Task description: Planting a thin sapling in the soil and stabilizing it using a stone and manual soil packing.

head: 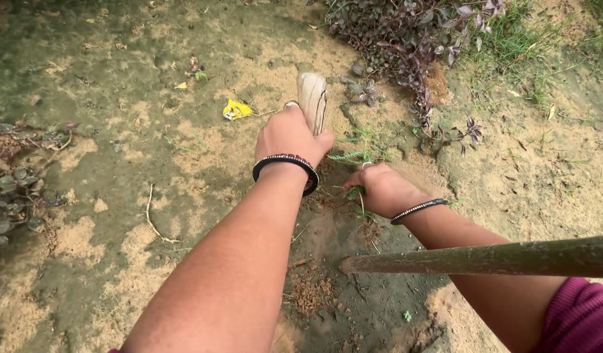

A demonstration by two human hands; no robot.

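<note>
My left hand is wrapped around a pale wooden handle that sticks up out of its fist; the tool's working end is hidden below the hand. A black beaded bangle sits on that wrist. My right hand is lower and to the right, closed on a small green weed growing from the sandy soil. It wears a thin bangle and a maroon sleeve shows at the elbow.
A thick brown-green stick lies across the lower right. Purple-leaved plants grow at the top; more sit at the left edge. A yellow wrapper lies on the ground. Grass is at top right.
</note>
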